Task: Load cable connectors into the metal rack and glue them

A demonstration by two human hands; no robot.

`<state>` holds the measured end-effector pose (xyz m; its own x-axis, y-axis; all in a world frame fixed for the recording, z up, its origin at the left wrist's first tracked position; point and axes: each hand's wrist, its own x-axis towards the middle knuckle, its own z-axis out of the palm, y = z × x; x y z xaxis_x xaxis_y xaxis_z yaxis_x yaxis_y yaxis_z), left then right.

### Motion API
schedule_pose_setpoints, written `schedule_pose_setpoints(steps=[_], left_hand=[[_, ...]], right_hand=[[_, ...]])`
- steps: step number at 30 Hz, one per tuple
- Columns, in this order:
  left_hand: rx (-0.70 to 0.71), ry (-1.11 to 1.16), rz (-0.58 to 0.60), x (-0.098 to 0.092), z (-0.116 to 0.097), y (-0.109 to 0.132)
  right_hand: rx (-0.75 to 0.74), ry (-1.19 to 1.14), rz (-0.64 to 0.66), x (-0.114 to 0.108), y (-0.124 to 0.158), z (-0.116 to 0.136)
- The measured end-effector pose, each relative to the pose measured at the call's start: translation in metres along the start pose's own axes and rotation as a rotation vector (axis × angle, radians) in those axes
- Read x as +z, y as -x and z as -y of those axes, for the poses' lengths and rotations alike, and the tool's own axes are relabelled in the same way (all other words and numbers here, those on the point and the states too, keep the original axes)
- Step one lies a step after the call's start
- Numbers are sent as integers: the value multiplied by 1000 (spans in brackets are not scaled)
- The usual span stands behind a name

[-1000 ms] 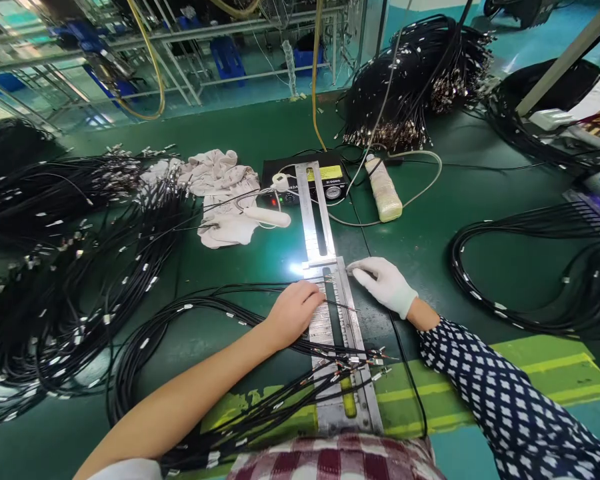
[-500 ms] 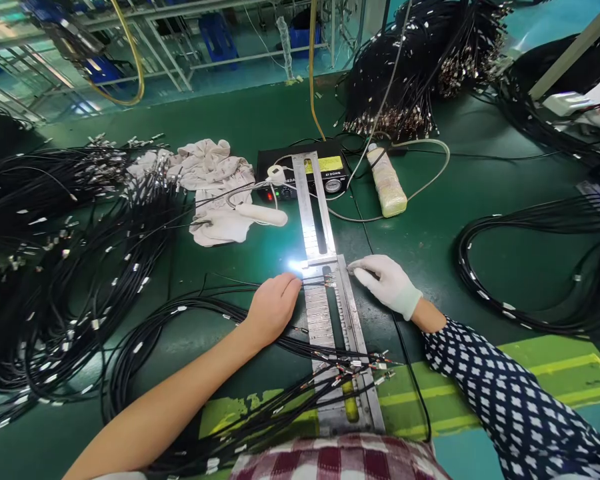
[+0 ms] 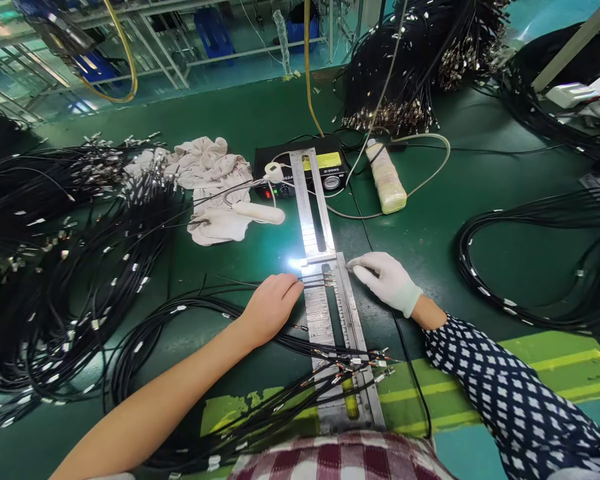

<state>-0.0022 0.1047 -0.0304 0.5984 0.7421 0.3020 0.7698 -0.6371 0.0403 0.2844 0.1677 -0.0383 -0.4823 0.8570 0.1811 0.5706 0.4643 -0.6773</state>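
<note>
A long slotted metal fixture lies lengthwise before me on the bench. At its left edge my left hand, bare, has its fingers closed on a thin black cable, whose stripped end reaches across the slot. Another cable end lies just above it. My right hand, in a white glove, is at the fixture's right edge with thumb and forefinger pinched together; what they hold, if anything, is too small to make out. A bright white light glares by the left fingertips. Below, a bundle of black cables crosses the fixture.
A black control box with lit indicators stands behind the fixture. Left of it lie crumpled white cloths; to its right is a wrapped bottle. Heaps of black cables cover the left side, and a cable coil lies right.
The view has shifted slightly. My left hand has edged a little down along the fixture, and the cable ends in the slot lie farther apart. My right hand stays in place.
</note>
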Motion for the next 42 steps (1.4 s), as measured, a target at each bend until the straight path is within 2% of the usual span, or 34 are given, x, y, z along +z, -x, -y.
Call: schedule_pose_setpoints(steps=[7,11,15,18,21,26,29,33,36,40,42], left_hand=[[-37,127,-79,11,1,1],[-29,180,-62,14,3,4],[-69,75,-51,6,-5,12],[-103,-55,29,2,-14,17],[-98,-51,114,2,-18,18],[-130,148,146,-7,-9,20],[-144,280,220,-22,-1,32],[-220,325,304,-37,8,49],[-238,366,217,-37,10,51],[-174,396,-68,-26,4,37],[-89,370,-145,-18,0,26]], right_hand=[[4,-10,-3,1,0,-1],[3,-6,3,0,0,0],[-2,5,3,0,0,0],[5,4,10,1,-2,-1],[19,8,7,2,-3,-2],[-13,-10,-22,0,7,3],[-38,-4,-13,-1,18,6],[-23,0,1,1,25,5],[-5,-16,5,2,24,2],[-10,-18,-2,2,22,2],[-10,-16,-4,2,22,3]])
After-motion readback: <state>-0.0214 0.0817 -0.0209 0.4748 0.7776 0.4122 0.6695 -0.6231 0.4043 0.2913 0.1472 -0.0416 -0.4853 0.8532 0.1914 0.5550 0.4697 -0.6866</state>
